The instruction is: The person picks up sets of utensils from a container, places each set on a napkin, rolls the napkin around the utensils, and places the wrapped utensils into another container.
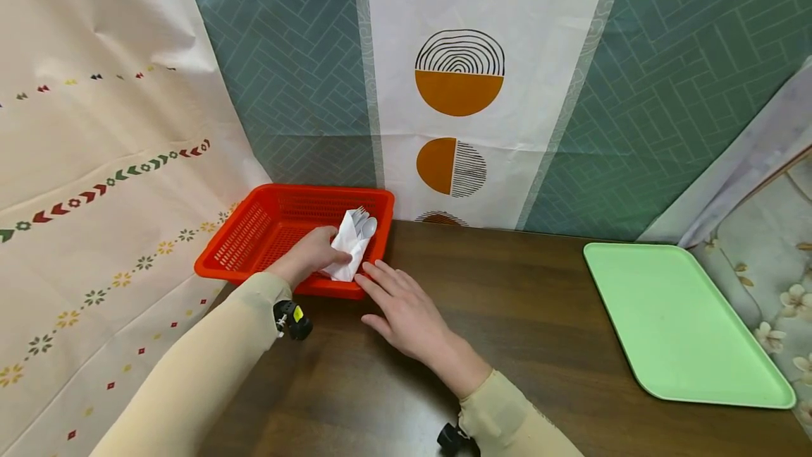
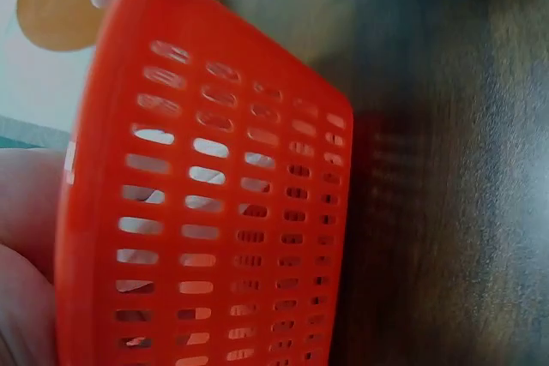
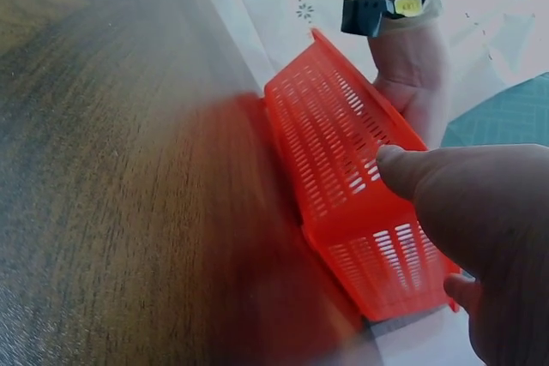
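Observation:
A white napkin wrapped around a fork and spoons lies at the right end of a red plastic basket. Reaching over the basket's front rim, my left hand holds the napkin between thumb and fingers. My right hand is at the basket's front right corner, its fingers extended and holding nothing. From the left wrist, white shows through the slots of the basket wall, and the left hand is only partly visible at the edge. The right wrist view shows the right thumb close to the basket.
A light green tray lies on the brown wooden table at the right. Patterned cloths hang behind the table and along both sides, with the basket near the back left cloth.

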{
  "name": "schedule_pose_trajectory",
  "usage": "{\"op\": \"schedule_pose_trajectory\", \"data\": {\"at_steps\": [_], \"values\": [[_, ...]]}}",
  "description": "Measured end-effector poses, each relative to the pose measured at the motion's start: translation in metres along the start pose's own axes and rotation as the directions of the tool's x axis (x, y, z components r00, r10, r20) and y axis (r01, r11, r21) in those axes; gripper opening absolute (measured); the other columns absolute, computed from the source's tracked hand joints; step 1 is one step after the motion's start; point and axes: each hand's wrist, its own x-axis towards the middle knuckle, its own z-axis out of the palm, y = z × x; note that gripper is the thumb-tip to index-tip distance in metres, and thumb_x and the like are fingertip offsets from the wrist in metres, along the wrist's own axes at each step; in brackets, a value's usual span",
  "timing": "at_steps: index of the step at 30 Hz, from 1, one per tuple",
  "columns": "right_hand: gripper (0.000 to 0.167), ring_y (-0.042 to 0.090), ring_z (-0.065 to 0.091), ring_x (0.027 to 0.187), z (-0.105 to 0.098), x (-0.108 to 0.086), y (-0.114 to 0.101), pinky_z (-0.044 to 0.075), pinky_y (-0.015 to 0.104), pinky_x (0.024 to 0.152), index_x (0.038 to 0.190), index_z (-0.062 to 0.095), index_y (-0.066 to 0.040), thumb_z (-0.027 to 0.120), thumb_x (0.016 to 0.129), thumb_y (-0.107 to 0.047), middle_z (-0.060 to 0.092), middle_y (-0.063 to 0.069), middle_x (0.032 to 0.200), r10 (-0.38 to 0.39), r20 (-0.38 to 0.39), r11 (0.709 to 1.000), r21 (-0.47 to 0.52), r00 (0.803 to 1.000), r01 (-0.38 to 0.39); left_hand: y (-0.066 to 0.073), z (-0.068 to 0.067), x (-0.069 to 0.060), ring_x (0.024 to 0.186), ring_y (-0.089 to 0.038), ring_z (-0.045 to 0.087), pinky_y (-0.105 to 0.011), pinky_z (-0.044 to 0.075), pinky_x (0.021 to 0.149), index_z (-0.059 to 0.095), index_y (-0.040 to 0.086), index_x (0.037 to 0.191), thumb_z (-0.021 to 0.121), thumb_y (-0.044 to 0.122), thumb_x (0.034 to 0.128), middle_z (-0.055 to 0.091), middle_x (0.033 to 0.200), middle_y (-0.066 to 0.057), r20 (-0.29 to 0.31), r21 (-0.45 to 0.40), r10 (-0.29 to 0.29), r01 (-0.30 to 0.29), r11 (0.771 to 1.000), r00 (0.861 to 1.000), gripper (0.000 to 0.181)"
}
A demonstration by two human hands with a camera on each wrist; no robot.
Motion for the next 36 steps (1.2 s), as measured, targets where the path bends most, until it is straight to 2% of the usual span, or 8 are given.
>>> {"op": "schedule_pose_trajectory", "data": {"at_steps": [5,10,13,17,20,21,26,36], "values": [[0.073,0.024,0.026,0.167,0.0,0.001,0.001,0.025,0.046,0.133,0.17,0.046,-0.018,0.075,0.106,-0.04,0.038,0.005,0.177,0.002,0.011,1.0,0.02,1.0,-0.002,0.001,0.001,0.005,0.128,-0.041,0.056,-0.058,0.042,0.121,0.05,-0.005,0.158,0.083,0.02,0.0961,0.057,0.154,-0.027,0.044,0.001,-0.038,0.038,0.999,0.998,0.074],[0.074,0.024,0.026,0.167,-0.002,0.001,0.001,0.028,0.049,0.132,0.169,0.047,-0.017,0.076,0.105,-0.039,0.039,0.005,0.177,-0.002,0.008,1.0,0.025,1.0,0.002,0.003,0.001,0.01,0.125,-0.04,0.057,-0.057,0.044,0.12,0.052,-0.004,0.156,0.084,0.022,0.0953,0.06,0.15,-0.025,0.061,0.032,-0.066,0.064,0.997,0.996,0.073],[0.073,0.024,0.027,0.166,-0.002,0.001,0.002,0.028,0.05,0.132,0.169,0.048,-0.016,0.077,0.105,-0.039,0.04,0.006,0.176,-0.008,0.003,1.0,0.029,1.0,0.008,0.0,0.003,0.017,0.12,-0.039,0.059,-0.054,0.048,0.115,0.056,-0.003,0.15,0.087,0.022,0.0931,0.064,0.142,-0.024,0.079,0.049,-0.072,0.068,0.996,0.994,0.069],[0.072,0.024,0.026,0.167,-0.002,0.001,0.002,0.024,0.046,0.134,0.168,0.049,-0.017,0.076,0.105,-0.039,0.04,0.004,0.176,-0.007,0.007,1.0,0.023,1.0,0.007,-0.013,0.008,0.033,0.107,-0.035,0.061,-0.044,0.054,0.095,0.063,-0.001,0.13,0.091,0.023,0.0894,0.067,0.12,-0.019,0.105,0.049,-0.057,0.052,0.997,0.993,0.055],[0.072,0.023,0.026,0.167,-0.002,0.001,0.002,0.023,0.045,0.134,0.169,0.048,-0.017,0.075,0.106,-0.04,0.039,0.004,0.176,-0.008,0.01,1.0,0.018,1.0,0.008,-0.013,0.009,0.031,0.103,-0.034,0.062,-0.04,0.054,0.087,0.062,0.0,0.123,0.09,0.02,0.089,0.066,0.113,-0.018,0.112,0.051,-0.079,0.074,0.996,0.991,0.049],[0.071,0.024,0.027,0.166,-0.001,0.001,0.003,0.024,0.046,0.134,0.168,0.049,-0.017,0.075,0.106,-0.04,0.04,0.004,0.176,-0.011,0.007,1.0,0.019,1.0,0.011,-0.002,0.008,0.023,0.105,-0.036,0.062,-0.041,0.055,0.089,0.06,-0.001,0.125,0.088,0.016,0.0904,0.065,0.115,-0.02,0.116,0.068,-0.114,0.107,0.992,0.987,0.048],[0.072,0.024,0.027,0.166,-0.001,0.001,0.003,0.026,0.048,0.133,0.169,0.048,-0.017,0.076,0.106,-0.039,0.041,0.005,0.176,-0.015,0.007,1.0,0.026,1.0,0.014,0.003,0.007,0.015,0.105,-0.035,0.06,-0.04,0.053,0.089,0.057,-0.002,0.13,0.087,0.015,0.0919,0.064,0.119,-0.019,0.126,0.073,-0.127,0.118,0.99,0.984,0.051],[0.071,0.022,0.025,0.167,-0.001,0.001,0.003,0.02,0.043,0.135,0.169,0.047,-0.019,0.074,0.107,-0.038,0.039,0.003,0.176,-0.006,0.02,1.0,0.02,1.0,0.006,-0.001,0.008,0.023,0.106,-0.036,0.06,-0.038,0.05,0.085,0.056,-0.001,0.135,0.086,0.016,0.0939,0.062,0.12,-0.02,0.156,0.053,-0.16,0.153,0.987,0.975,0.053]]}}
